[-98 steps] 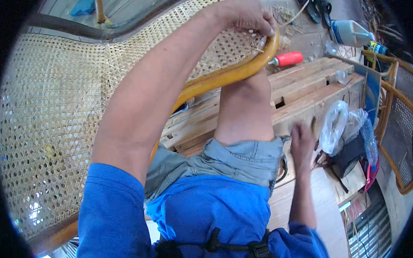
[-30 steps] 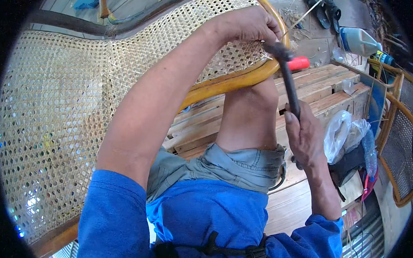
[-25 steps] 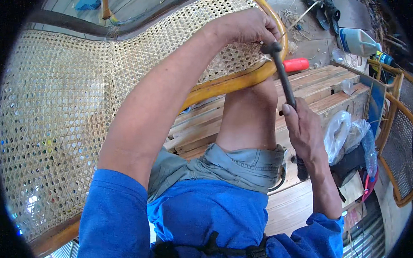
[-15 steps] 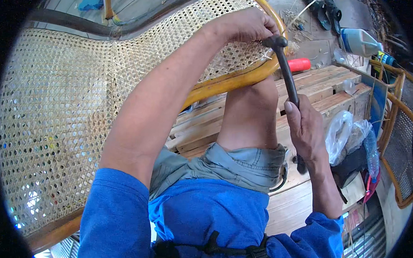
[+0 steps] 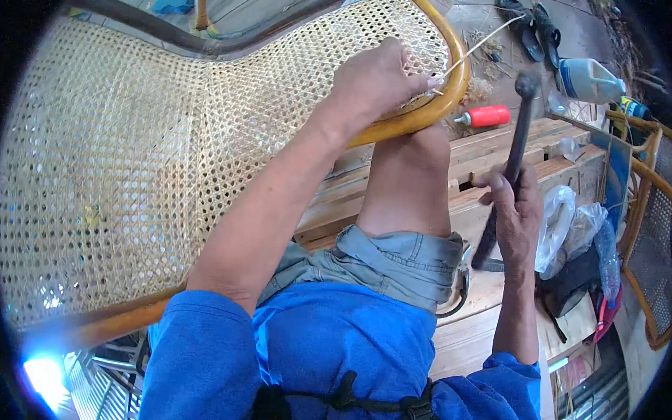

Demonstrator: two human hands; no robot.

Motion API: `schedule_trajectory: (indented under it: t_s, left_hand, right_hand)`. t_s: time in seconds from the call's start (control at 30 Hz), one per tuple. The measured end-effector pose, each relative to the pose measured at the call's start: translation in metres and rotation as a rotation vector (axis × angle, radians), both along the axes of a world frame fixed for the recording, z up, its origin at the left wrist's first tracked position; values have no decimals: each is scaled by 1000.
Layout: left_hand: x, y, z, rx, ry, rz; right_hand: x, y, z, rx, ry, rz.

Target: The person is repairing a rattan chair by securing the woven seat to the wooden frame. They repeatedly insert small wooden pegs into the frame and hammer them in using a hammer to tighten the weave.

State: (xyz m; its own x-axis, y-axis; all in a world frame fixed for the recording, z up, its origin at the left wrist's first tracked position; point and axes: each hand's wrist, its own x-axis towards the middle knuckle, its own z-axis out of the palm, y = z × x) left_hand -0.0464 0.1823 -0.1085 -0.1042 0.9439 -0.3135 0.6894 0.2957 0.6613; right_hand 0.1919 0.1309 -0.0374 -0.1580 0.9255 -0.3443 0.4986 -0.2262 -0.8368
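Note:
My left hand (image 5: 379, 80) rests at the corner of a woven cane panel (image 5: 123, 151). Its thumb and fingers are closed on the near end of a thin pale cane strip (image 5: 481, 43), which slants over the curved yellow-brown frame (image 5: 409, 124) to the upper right. Part of the grip is hidden by the hand itself. Off to the right, my right hand (image 5: 519, 213) is wrapped around the handle of a dark hammer (image 5: 517, 146). The hammer stands nearly upright, head up, apart from the frame. Below that corner, the frame lies over my bare knee (image 5: 419, 150).
A red squeeze bottle (image 5: 489, 116) lies beyond the slatted wooden bench (image 5: 493, 156). Farther right are a white jug (image 5: 588, 79), clear plastic bags (image 5: 561, 229) and another cane-panelled frame (image 5: 656, 251). Dark sandals (image 5: 531, 32) lie on the floor at the top right.
The hammer has lifted away from the frame corner to the right with my right hand. My left hand has shifted slightly down, and the cane strip now shows across the frame.

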Motion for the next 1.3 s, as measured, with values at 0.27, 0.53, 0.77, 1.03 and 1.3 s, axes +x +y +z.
schedule_trajectory:
  t_s: [0.27,0.53,0.77,1.03,1.3]
  left_hand:
    - [16,-19,9,40,158,49]
    - [7,-34,2,388,168,-200]
    - [4,-49,7,473,309,-356]
    - [8,-65,-8,504,343,-210]
    - [8,-65,-10,553,313,-168]
  right_hand:
    - [-8,16,-2,64,-373,338]
    - [-11,12,-26,-155,-179,240]
    - [-12,18,-28,-169,-227,264]
    - [-22,18,-24,126,-371,409]
    - [-28,13,-15,197,-373,383]
